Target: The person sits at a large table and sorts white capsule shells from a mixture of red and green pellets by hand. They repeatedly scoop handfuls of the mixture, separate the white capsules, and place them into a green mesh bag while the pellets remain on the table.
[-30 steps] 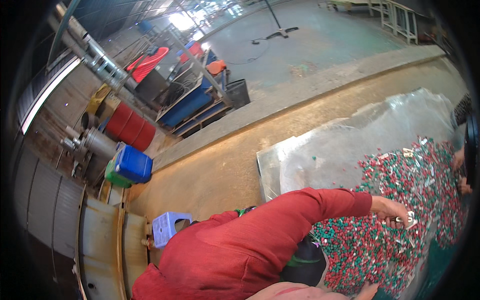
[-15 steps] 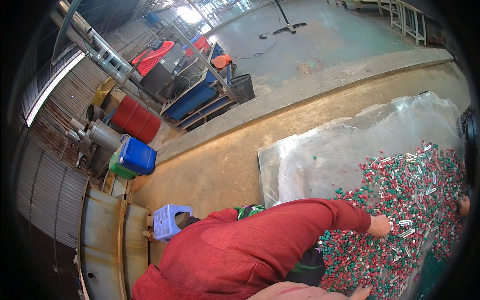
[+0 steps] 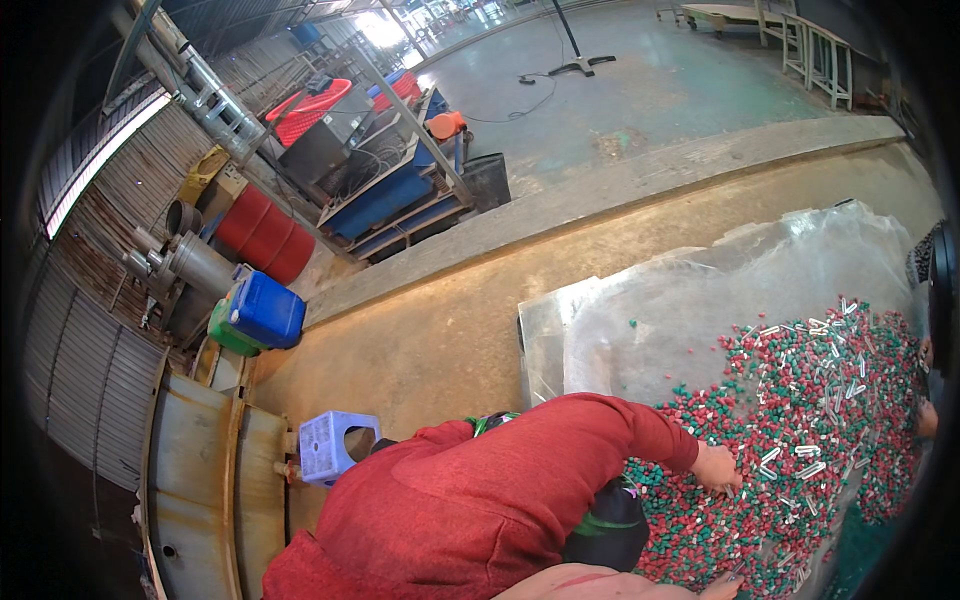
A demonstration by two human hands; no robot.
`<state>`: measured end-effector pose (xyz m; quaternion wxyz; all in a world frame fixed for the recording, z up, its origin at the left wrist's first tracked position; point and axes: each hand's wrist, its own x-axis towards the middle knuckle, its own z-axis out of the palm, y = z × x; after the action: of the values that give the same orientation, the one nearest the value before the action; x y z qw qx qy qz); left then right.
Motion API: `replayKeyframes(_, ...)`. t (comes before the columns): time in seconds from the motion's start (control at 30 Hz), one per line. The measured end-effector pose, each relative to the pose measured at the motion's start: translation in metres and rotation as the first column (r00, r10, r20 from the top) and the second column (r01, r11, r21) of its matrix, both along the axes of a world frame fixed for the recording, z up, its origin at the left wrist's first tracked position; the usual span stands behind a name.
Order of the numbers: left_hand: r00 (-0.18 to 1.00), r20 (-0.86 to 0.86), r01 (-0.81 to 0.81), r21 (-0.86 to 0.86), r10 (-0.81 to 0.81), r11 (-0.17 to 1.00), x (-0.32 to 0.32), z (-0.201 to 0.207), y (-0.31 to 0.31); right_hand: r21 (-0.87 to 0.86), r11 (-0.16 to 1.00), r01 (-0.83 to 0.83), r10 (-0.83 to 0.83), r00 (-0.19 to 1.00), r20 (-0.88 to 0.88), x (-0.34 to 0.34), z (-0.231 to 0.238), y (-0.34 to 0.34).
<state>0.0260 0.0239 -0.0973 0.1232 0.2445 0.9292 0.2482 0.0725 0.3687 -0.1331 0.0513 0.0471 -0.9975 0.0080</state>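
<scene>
Left hand (image 3: 715,468), right hand (image 3: 722,586) at red-green pellets (image 3: 695,530)
Pale loops (image 3: 806,450) lie right of left fingers (either hand's grip: can't tell); rake lightly.

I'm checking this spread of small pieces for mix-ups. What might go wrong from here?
The pale elongated pieces lie among small red and green pieces, so some could be overlooked. A stray green piece lies apart on the sheet and might be missed. The red-sleeved hand is down at the small pieces; a careless sweep might scatter them.

Matt pieces (image 3: 690,535), glossy plastic sheet (image 3: 660,320)
</scene>
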Motion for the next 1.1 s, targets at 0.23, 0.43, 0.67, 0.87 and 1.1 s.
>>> replayKeyframes(0.23, 0.979, -0.083, -0.192, -0.095, 0.185, 0.977, -0.017, -0.025, -0.062, -0.926, 0.336, 0.174, -0.079, 0.985, 0.156, 0.000, 0.056, -0.018)
replayKeyframes(0.43, 0.954, -0.161, -0.230, 0.150, 0.253, 0.962, -0.034, 0.002, -0.067, -0.759, -0.604, 0.242, 0.128, 0.970, 0.207, 0.021, 0.099, -0.047)
replayKeyframes(0.67, 0.899, -0.049, -0.437, -0.042, 0.435, 0.899, -0.075, -0.008, 0.003, -0.515, -0.796, 0.317, 0.265, 0.949, 0.174, 0.050, 0.134, -0.076)
replayKeyframes(0.87, 0.918, -0.391, -0.044, -0.277, -0.070, 0.960, -0.064, -0.050, 0.061, -0.889, -0.276, 0.365, 0.397, 0.886, 0.240, 0.078, 0.158, -0.082)
replayKeyframes(1.1, 0.950, -0.247, 0.192, -0.013, -0.190, 0.981, -0.034, 0.006, 0.056, -0.848, -0.369, 0.380, 0.124, 0.925, 0.360, 0.111, 0.168, -0.081)
